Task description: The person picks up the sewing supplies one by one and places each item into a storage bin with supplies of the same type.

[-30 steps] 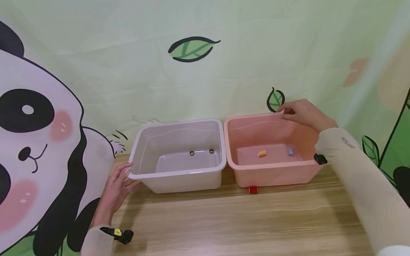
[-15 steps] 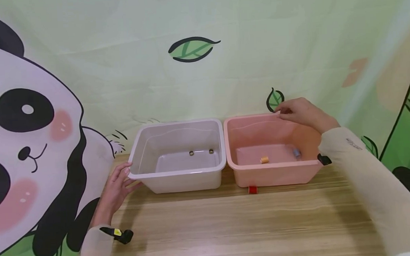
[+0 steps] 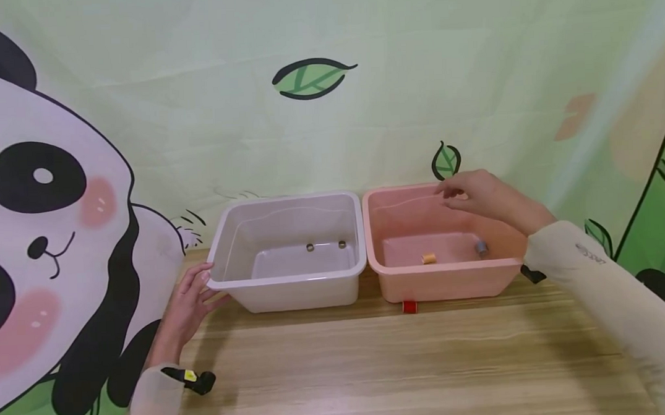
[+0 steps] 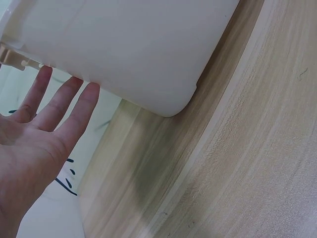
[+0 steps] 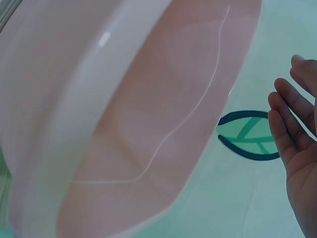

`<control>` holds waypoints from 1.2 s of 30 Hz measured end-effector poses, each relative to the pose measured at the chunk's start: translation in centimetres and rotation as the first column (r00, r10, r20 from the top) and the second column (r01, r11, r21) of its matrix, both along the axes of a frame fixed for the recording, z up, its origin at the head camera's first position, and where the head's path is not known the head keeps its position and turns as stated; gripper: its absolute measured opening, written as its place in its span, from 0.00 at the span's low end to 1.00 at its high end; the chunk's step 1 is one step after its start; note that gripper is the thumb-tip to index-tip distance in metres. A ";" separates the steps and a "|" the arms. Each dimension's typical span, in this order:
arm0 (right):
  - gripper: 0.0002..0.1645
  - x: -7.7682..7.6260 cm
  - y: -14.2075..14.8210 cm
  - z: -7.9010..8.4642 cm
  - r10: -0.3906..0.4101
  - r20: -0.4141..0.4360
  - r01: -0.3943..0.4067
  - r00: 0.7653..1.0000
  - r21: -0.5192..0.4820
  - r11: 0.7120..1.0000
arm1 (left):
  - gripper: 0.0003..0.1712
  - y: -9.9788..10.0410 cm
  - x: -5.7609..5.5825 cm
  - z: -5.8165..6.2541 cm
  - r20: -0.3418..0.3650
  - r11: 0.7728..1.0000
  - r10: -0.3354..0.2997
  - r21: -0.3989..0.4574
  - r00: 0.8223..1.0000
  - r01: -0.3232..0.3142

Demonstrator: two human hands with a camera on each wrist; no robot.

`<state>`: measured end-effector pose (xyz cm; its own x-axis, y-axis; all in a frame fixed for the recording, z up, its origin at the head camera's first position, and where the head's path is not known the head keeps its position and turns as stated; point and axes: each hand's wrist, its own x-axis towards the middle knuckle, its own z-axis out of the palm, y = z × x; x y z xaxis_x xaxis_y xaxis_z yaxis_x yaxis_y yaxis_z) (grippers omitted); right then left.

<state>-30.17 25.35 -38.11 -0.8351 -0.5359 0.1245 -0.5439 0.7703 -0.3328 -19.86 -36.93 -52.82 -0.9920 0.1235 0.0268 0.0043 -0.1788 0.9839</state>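
Observation:
My left hand [image 3: 186, 303] is at the left edge of the light grey plastic basin [image 3: 303, 293]. In the left wrist view, its straight, spread fingers [image 4: 79, 114] touch the basin's outer wall. My right hand [image 3: 485, 194] hovers over the far right part of the pink basin [image 3: 442, 283], fingers loosely bent, holding nothing. The right wrist view shows it apart from that basin's rim. An orange thread spool [image 3: 428, 259] and a grey-blue spool [image 3: 481, 248] lie inside the pink basin. Two small brass-coloured round pieces, a left one [image 3: 310, 247] and a right one [image 3: 342, 244], lie in the grey basin.
Both basins stand side by side on a wood-grain table [image 3: 373, 366]. A red thread spool [image 3: 409, 307] sits on the table by the front of the pink basin. Right behind the basins hangs a pale green cloth [image 3: 307, 146] with panda and leaf prints.
My right hand has let go of the pink basin's back rim and moved slightly nearer. Inside, the orange spool has shifted towards the front and the grey-blue one to the right. My left hand stays put.

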 end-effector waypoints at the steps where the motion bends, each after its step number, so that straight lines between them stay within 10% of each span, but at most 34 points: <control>1: 0.18 0.1 -0.1 0.0 0.002 -0.006 -0.002 1.000 -0.002 1.000 | 0.16 0.0 0.0 0.0 -0.002 1.000 -0.005 0.008 1.000 0.006; 36: 0.14 4.0 -1.9 -0.8 0.089 -0.257 -0.110 0.962 -0.067 0.992 | 0.15 0.0 0.0 0.0 -0.013 1.000 -0.012 0.027 1.000 0.012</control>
